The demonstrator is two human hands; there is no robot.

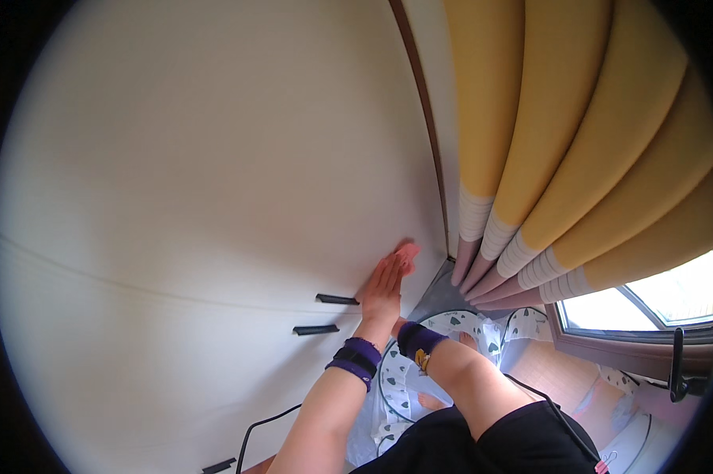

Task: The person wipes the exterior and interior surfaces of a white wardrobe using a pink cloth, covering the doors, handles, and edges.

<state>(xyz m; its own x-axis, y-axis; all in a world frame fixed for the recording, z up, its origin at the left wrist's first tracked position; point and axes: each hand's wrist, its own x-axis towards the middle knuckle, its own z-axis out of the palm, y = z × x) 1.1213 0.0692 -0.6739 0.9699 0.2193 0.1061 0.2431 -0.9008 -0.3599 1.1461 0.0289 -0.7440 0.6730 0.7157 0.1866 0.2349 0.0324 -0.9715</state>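
My left hand [384, 290] lies with its fingers stretched out over a pink cloth [408, 256]. It presses the cloth against a white cabinet door [244, 207], near the door's right side. Mostly hidden behind my left wrist is my right hand [398, 325]; its fingers cannot be seen, nor what it touches. Purple wristbands circle both wrists, the left one [355, 361] with a black strap. Two black handles [337, 300] [316, 329] sit on the white doors just left of my hands, either side of a seam.
Yellow curtains [546, 142] with white and mauve lower bands hang to the right. Beyond them is a window [665, 290] with a black latch handle [678, 361]. Heart-patterned white fabric [457, 320] lies below around bare feet. A black cable [258, 423] loops beside my left arm.
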